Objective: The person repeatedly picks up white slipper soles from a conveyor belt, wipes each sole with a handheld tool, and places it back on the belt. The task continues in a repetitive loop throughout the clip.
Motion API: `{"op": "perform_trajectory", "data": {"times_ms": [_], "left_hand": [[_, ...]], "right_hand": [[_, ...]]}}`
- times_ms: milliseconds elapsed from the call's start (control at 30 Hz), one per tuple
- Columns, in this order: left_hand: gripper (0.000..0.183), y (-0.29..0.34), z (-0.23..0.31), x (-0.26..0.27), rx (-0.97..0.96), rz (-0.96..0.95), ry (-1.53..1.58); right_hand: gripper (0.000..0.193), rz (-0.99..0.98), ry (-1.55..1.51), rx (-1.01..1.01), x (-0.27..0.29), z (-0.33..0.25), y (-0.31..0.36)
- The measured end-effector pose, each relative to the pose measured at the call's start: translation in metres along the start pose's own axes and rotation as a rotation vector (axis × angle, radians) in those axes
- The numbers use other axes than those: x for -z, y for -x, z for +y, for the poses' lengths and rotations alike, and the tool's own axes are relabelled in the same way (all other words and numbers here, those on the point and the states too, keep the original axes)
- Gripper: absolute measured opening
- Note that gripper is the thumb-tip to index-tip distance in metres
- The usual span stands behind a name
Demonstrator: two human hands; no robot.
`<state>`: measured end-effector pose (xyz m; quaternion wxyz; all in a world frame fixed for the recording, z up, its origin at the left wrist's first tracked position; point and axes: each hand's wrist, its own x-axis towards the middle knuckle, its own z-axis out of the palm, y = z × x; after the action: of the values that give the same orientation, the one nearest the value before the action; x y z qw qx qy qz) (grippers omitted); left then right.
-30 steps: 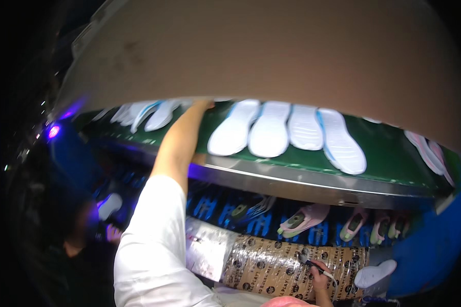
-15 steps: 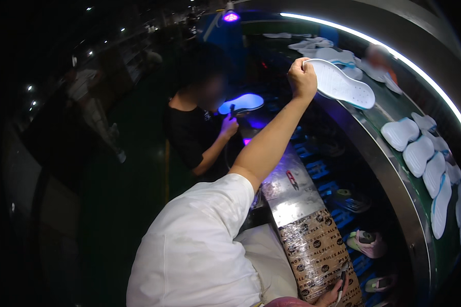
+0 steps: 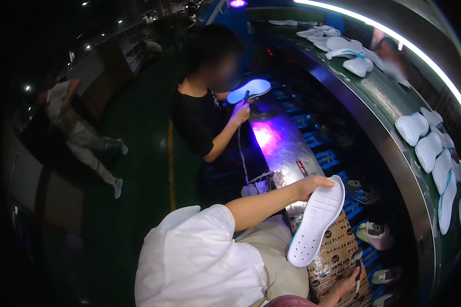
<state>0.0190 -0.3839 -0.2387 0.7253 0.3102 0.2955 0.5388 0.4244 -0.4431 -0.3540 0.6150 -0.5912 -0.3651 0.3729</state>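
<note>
My left hand (image 3: 315, 187) grips the heel end of a white shoe sole (image 3: 320, 220), thumb over its rim. The sole hangs tilted, its hollow inner side with grooves and small holes showing, above a cardboard-covered bench (image 3: 338, 245). Low at the right, my right hand (image 3: 349, 282) is closed around a dark-handled brush (image 3: 358, 266) with a pale tube trailing from it. Its bristle end is small and hard to make out.
A co-worker (image 3: 205, 117) in black holds a sole (image 3: 248, 91) and a corded brush under violet light. At right, a curved green conveyor (image 3: 374, 97) carries several white soles (image 3: 429, 151). Shoe uppers (image 3: 374, 235) sit on a dark line beside the bench. A red-handled tool (image 3: 301, 167) lies on metal.
My left hand has come down and back from the conveyor with the sole, now over the bench. My right hand stays low with the brush. A walking person shows more clearly at left.
</note>
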Motion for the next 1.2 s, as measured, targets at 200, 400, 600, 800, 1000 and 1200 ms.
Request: {"op": "perform_trajectory", "data": {"times_ms": [200, 400, 600, 800, 1000, 1200], "left_hand": [[0.086, 0.025, -0.072, -0.052, 0.257, -0.341, 0.503], [0.097, -0.011, -0.081, -0.062, 0.126, -0.057, 0.366], [0.090, -0.011, -0.097, -0.086, 0.201, -0.199, 0.321], [0.079, -0.015, -0.104, -0.101, 0.121, -0.174, 0.145], [0.087, -0.030, -0.078, -0.083, 0.152, -0.234, 0.014], [0.085, -0.013, -0.091, -0.106, 0.180, -0.296, 0.162]], "right_hand": [[0.029, -0.206, -0.469, -0.163, -0.017, -0.051, 0.011], [0.025, -0.475, -0.276, -0.051, -0.078, -0.122, 0.039], [0.021, -0.446, -0.246, -0.054, -0.115, -0.142, 0.024], [0.023, -0.351, 0.070, 0.320, -0.116, -0.148, 0.032], [0.028, -0.895, 0.516, 0.326, -0.056, -0.184, 0.047], [0.026, -0.337, 0.063, 0.398, -0.083, -0.190, 0.032]]}}
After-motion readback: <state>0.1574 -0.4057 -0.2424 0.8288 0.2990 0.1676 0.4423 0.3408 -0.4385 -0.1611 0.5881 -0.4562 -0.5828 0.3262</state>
